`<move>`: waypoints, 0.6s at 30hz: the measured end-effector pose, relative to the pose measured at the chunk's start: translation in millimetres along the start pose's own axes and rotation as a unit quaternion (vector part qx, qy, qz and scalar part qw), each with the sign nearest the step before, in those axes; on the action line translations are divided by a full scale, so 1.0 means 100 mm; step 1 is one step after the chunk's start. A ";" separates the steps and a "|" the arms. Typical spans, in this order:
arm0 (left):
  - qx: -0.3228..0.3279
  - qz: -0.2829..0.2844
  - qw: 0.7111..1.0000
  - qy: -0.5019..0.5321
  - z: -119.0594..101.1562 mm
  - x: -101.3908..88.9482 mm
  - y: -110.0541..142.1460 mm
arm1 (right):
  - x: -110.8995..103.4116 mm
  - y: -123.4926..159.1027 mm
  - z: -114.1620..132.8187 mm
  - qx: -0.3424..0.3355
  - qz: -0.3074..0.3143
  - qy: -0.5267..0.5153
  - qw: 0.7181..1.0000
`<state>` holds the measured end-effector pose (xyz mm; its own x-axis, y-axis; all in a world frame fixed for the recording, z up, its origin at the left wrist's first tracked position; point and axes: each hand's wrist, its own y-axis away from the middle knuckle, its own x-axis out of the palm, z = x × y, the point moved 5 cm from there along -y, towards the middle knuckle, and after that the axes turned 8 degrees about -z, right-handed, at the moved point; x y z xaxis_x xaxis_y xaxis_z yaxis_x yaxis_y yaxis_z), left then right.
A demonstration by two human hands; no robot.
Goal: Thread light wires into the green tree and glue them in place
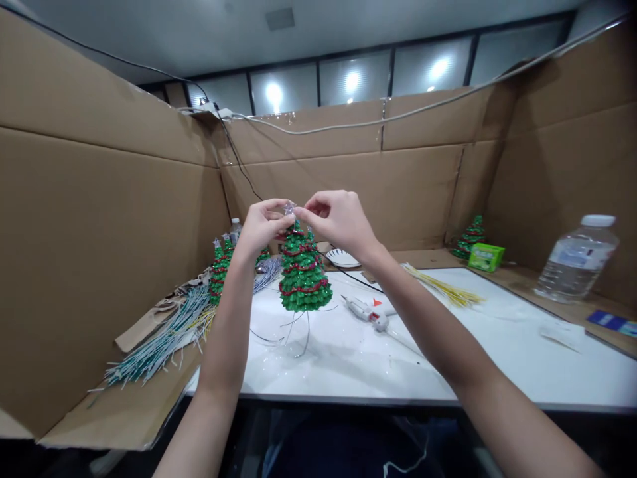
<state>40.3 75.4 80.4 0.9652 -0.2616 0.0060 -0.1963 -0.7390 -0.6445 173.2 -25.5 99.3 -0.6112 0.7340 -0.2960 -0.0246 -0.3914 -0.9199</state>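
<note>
At the star [289, 209], curled hands [263, 227] [342, 220]

White-capped clear bottle [577, 262] between a green box [486, 257] and a flat blue packet [611, 322]

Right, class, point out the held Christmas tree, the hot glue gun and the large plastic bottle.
Held Christmas tree [305, 271], head view: middle tiers.
Hot glue gun [362, 309], head view: white body.
Large plastic bottle [576, 260], head view: mid-body.

Craft workshop: cardboard walls [398, 192], glue gun [361, 311]
</note>
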 end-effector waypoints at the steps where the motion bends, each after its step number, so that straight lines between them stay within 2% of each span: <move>1: 0.010 0.007 1.000 -0.008 -0.02 0.01 0.02 | 0.02 -0.03 0.03 -0.008 0.010 0.019 1.000; 7: 0.069 0.021 0.996 -0.048 -0.12 0.02 0.11 | 0.04 -0.07 0.11 -0.034 0.045 0.107 0.993; 14: 0.082 0.025 0.994 -0.067 -0.22 0.01 0.17 | -0.04 -0.03 0.12 -0.058 0.070 0.093 0.992; 18: 0.076 0.062 0.994 -0.048 -0.17 0.00 0.13 | -0.05 0.04 0.16 -0.117 0.090 0.066 0.987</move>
<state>34.4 55.3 85.5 0.9486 -0.2790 -0.1496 -0.2939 -0.6003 -0.7438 163.4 -39.3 101.3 -0.4795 0.7366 -0.4769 0.2674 -0.3950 -0.8789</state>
